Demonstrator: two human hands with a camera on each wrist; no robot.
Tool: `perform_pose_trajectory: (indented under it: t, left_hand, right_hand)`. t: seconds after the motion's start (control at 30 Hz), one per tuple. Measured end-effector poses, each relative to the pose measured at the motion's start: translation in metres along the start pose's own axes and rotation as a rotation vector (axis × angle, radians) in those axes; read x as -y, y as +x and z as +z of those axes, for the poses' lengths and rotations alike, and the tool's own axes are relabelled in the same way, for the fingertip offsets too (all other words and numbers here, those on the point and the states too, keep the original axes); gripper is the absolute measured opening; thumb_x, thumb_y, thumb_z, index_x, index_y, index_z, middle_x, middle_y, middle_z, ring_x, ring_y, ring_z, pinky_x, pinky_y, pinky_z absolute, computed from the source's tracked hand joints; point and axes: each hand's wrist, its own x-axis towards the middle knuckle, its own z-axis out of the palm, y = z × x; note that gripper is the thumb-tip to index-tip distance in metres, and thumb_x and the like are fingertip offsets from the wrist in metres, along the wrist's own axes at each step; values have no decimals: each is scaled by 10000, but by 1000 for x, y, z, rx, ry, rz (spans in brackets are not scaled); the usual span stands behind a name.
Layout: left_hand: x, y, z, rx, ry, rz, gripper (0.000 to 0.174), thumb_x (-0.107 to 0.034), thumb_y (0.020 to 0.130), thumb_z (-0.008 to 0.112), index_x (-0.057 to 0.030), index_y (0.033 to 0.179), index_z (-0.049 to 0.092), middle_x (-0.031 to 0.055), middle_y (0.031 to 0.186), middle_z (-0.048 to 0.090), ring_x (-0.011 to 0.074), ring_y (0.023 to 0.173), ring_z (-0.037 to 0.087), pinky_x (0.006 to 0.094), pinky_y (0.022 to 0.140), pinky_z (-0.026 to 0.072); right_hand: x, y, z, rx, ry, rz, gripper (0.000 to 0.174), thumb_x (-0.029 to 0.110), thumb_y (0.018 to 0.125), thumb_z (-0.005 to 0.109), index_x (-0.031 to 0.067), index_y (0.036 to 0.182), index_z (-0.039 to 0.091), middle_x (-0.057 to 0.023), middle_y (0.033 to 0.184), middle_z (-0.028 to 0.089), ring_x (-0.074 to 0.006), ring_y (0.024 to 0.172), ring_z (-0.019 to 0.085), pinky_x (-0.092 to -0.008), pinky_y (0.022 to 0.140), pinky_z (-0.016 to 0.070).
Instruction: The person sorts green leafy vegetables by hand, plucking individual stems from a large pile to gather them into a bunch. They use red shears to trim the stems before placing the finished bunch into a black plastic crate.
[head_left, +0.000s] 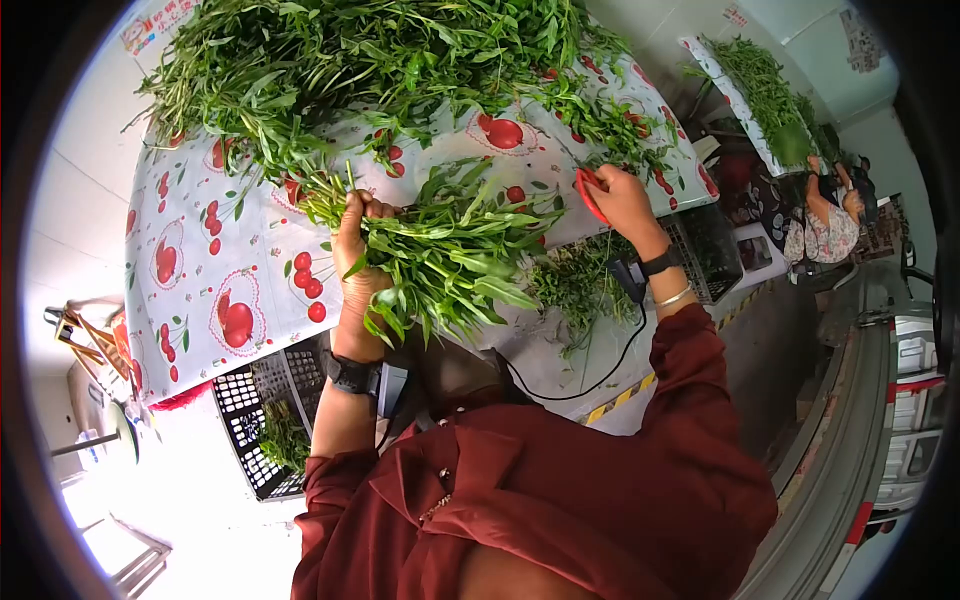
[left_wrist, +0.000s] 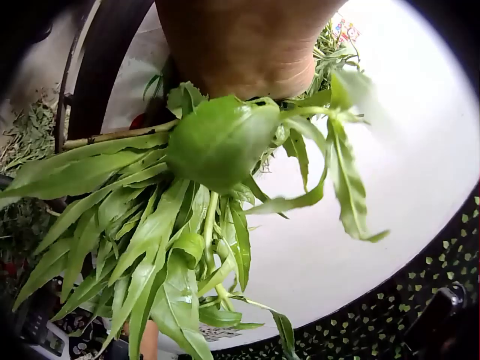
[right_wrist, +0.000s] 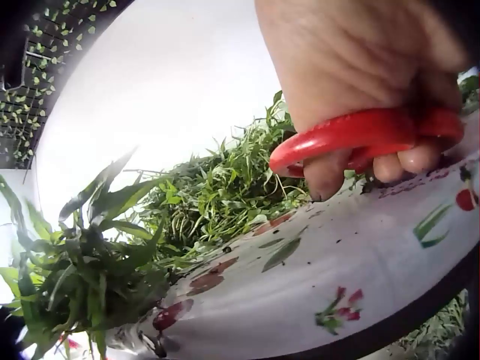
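Observation:
My left hand (head_left: 358, 245) grips a bunch of long-leaved greens (head_left: 455, 255) round its stems, over the front part of the table. The cut-looking stem ends point left and the leaves fan out to the right. In the left wrist view, broad leaves (left_wrist: 176, 240) of this bunch hang below the wrist and hide the fingers. Off to the right, my right hand (head_left: 625, 205) holds red-handled scissors (head_left: 590, 197) near the table's edge. Its fingers pass through the red handle loops (right_wrist: 345, 135) in the right wrist view; the blades are hidden there.
A large heap of greens (head_left: 370, 70) covers the back of the cherry-print tablecloth (head_left: 205, 300). Trimmings (head_left: 580, 290) lie on the floor below the front edge. A black crate (head_left: 240, 400) stands lower left. Another person (head_left: 830, 215) sits at a second table of greens on the right.

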Motion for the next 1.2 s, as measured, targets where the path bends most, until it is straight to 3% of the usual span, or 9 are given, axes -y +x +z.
perform_pose_trajectory:
  t: [0.13, 0.27, 0.4, 0.6, 0.67, 0.73, 0.93, 1.0, 1.2]
  left_hand:
    - [2, -2, 1, -46, 5, 13, 191, -276, 913, 474, -96, 852, 453, -28, 658, 360, 123, 650, 390, 316, 767, 380]
    - [3, 6, -12, 32, -50, -8, 199, -269, 915, 475, -81, 851, 480, -29, 642, 360, 120, 613, 371, 293, 726, 385]
    - [0, 3, -8, -6, -12, -29, 201, -278, 917, 472, -87, 853, 475, -32, 641, 350, 118, 620, 363, 300, 753, 384]
    - [2, 2, -9, -4, 17, -14, 191, -279, 928, 450, -100, 863, 451, -28, 682, 383, 117, 671, 396, 296, 772, 381]
    - [1, 3, -11, 46, 11, -20, 191, -277, 930, 447, -98, 864, 451, -25, 692, 392, 120, 687, 401, 296, 782, 376]
    - [1, 3, -11, 32, -4, -15, 200, -285, 915, 479, -95, 853, 460, -22, 669, 378, 121, 661, 387, 287, 778, 370]
    - [2, 3, -9, -6, -15, -4, 207, -287, 917, 476, -93, 847, 464, -20, 674, 396, 123, 668, 400, 287, 766, 377]
    - [2, 6, -14, -35, -1, -8, 206, -283, 921, 468, -90, 850, 460, -17, 676, 400, 128, 679, 404, 293, 773, 374]
    - [-1, 7, -16, 137, 7, 15, 198, -278, 930, 445, -87, 878, 449, -10, 718, 418, 144, 716, 418, 327, 799, 375]
  right_hand:
    - [10, 13, 7, -57, -57, -110, 321, 357, 754, 629, 42, 750, 569, -166, 661, 578, -337, 642, 579, -393, 552, 437]
    - [15, 32, 2, 27, -223, -20, 380, 418, 753, 598, 41, 736, 558, -163, 686, 582, -348, 667, 584, -409, 583, 452]
    - [13, 40, -6, 9, -307, 113, 357, 394, 749, 590, 37, 765, 587, -157, 737, 618, -347, 701, 601, -430, 637, 475]
    - [34, 7, 2, -14, -164, -75, 255, 259, 741, 622, 47, 880, 598, -137, 815, 607, -316, 764, 591, -413, 658, 467]
    - [34, 1, 10, -125, -153, -205, 234, 197, 735, 629, 47, 912, 604, -115, 849, 575, -305, 782, 578, -403, 653, 467]
    - [32, -3, 23, -159, -161, -212, 239, 175, 727, 636, 64, 937, 613, -96, 875, 543, -293, 808, 560, -399, 654, 469]
    - [27, -12, 46, -514, -92, -198, 211, 150, 718, 649, 93, 919, 618, -76, 872, 537, -273, 822, 527, -389, 712, 457]
    - [29, -13, 45, -524, -54, -186, 209, 149, 718, 646, 95, 918, 619, -73, 868, 542, -274, 822, 527, -387, 721, 453]
    - [24, -14, 49, -574, 9, -153, 182, 145, 722, 629, 100, 898, 622, -59, 853, 562, -273, 820, 529, -382, 713, 451]
